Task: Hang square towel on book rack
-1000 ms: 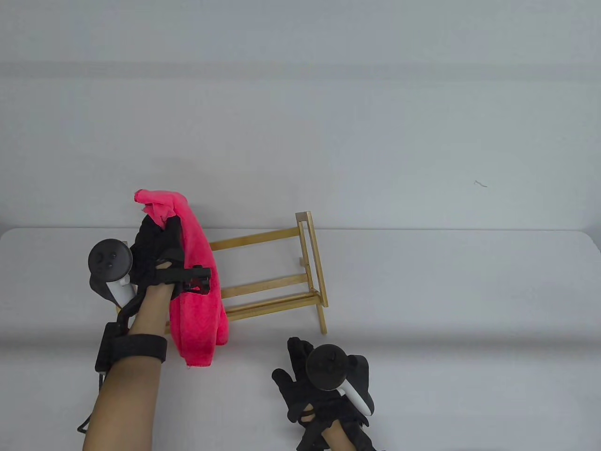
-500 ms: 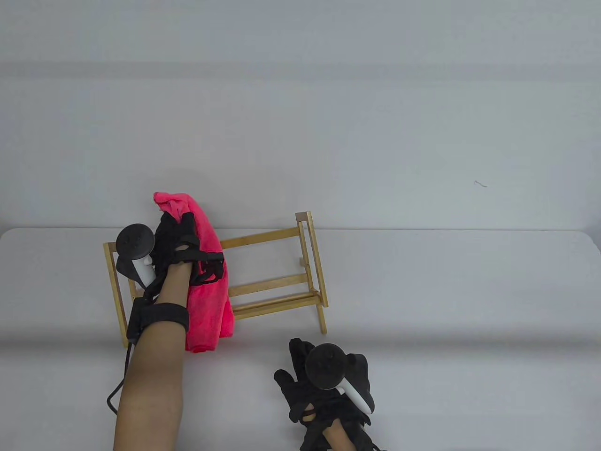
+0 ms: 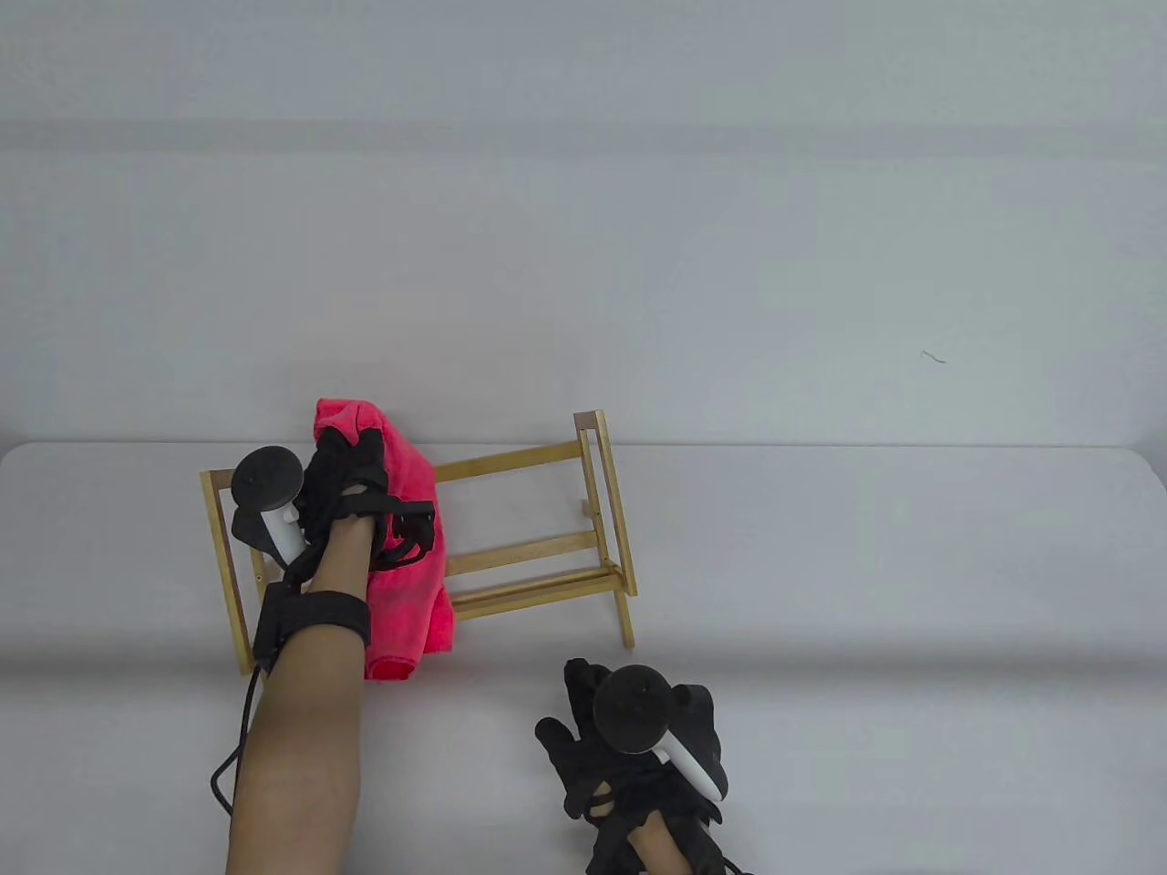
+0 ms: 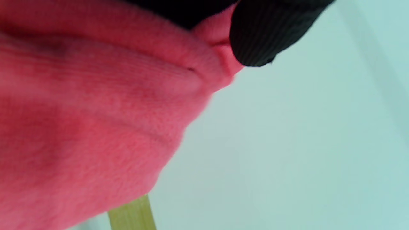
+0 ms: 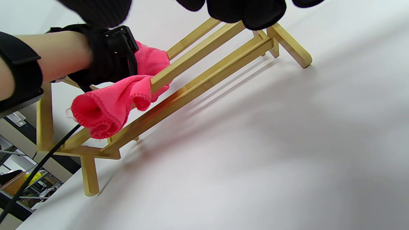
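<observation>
Left hand [image 3: 351, 478] has come down and toward rack [image 3: 511, 547] middle over last second; towel [image 3: 406, 583] lowered with it, now draped across rack's rails near rack's left end. Grip: left fingers [image 4: 265, 35] pinch towel's upper fold. Lower hem hangs off rack's front rail, bunched, above table [image 3: 912, 592]. Right hand [image 3: 629, 756] unmoved, flat on table in front of rack, fingers spread, holding nothing. Judgement: hang nearly done; release and spreading remain.
</observation>
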{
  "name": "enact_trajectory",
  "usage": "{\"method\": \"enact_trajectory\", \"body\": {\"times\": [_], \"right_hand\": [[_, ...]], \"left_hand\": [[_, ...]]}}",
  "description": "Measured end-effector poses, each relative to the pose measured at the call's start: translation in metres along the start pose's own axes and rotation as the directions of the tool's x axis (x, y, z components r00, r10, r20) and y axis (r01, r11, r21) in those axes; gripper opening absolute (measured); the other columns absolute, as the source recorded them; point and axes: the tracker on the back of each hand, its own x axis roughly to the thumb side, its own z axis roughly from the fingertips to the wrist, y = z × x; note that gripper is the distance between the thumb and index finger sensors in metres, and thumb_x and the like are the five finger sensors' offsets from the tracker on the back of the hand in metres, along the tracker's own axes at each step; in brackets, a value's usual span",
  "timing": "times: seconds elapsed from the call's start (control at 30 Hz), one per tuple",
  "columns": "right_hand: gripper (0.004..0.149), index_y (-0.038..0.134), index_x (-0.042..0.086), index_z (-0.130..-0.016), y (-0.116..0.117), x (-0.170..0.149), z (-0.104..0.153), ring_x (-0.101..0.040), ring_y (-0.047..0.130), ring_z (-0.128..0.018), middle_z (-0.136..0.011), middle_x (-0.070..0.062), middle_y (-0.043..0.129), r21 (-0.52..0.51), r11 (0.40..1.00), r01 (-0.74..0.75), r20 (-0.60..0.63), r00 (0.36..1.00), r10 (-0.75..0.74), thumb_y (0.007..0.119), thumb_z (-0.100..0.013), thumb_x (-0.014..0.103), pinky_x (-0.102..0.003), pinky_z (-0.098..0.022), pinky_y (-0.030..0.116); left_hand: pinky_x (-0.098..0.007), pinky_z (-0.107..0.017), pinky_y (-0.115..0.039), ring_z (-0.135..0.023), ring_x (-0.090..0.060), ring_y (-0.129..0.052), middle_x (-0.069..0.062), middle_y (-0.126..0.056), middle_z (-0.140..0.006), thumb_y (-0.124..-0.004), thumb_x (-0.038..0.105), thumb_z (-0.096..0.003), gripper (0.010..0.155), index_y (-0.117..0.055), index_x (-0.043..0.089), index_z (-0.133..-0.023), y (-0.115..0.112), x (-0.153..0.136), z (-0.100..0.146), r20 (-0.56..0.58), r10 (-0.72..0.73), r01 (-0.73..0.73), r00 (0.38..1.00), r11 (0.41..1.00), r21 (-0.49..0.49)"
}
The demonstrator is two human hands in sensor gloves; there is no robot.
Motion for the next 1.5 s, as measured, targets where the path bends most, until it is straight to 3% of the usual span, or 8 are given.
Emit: {"method": "enact_trajectory", "body": {"times": [0.37, 0.6, 1.03, 1.5], "right_hand": [[0.075, 0.030, 0.019, -0.105, -0.001, -0.001, 0.000, -0.037, 0.048, -0.101, -0.108, -0.009, 0.034, 0.001, 1.000, 0.002, -0.007, 1.000, -0.002, 0.063, -0.048, 0.054, -0.059, -0.074, 0.037], [0.075, 0.030, 0.019, -0.105, -0.003, -0.003, 0.000, -0.037, 0.048, -0.101, -0.108, -0.009, 0.035, -0.003, 1.000, 0.010, -0.012, 1.000, -0.010, 0.063, -0.048, 0.053, -0.059, -0.074, 0.037], [0.075, 0.030, 0.019, -0.105, -0.007, -0.007, 0.001, -0.037, 0.047, -0.102, -0.108, -0.009, 0.035, -0.015, 0.999, 0.033, -0.009, 0.999, -0.033, 0.063, -0.048, 0.053, -0.058, -0.074, 0.036], [0.074, 0.031, 0.018, -0.105, -0.015, -0.018, 0.001, -0.037, 0.046, -0.102, -0.108, -0.009, 0.035, -0.046, 0.996, 0.076, -0.020, 0.997, -0.077, 0.063, -0.048, 0.053, -0.058, -0.074, 0.036]], "left_hand": [[-0.058, -0.065, -0.058, -0.092, -0.047, -0.058, -0.022, -0.055, -0.101, -0.082, 0.034, -0.0529, 0.063, -0.056, 0.008, -0.103, 0.011, 0.025, 0.018, 0.076, 0.041, -0.040, 0.996, 0.999, -0.024], [-0.057, -0.065, -0.058, -0.093, -0.046, -0.057, -0.021, -0.053, -0.103, -0.080, 0.036, -0.0539, 0.058, -0.060, 0.010, -0.102, 0.013, 0.054, 0.043, 0.201, -0.076, 0.090, 0.977, 0.994, -0.063], [-0.057, -0.065, -0.058, -0.093, -0.046, -0.058, -0.021, -0.053, -0.103, -0.079, 0.034, -0.0541, 0.054, -0.063, 0.010, -0.100, 0.042, 0.095, 0.104, 0.414, -0.118, 0.175, 0.903, 0.979, -0.103], [-0.058, -0.065, -0.058, -0.093, -0.047, -0.056, -0.022, -0.052, -0.103, -0.078, 0.035, -0.0547, 0.055, -0.062, 0.009, -0.101, 0.053, 0.093, 0.175, 0.581, -0.151, 0.304, 0.800, 0.936, -0.175]]}}
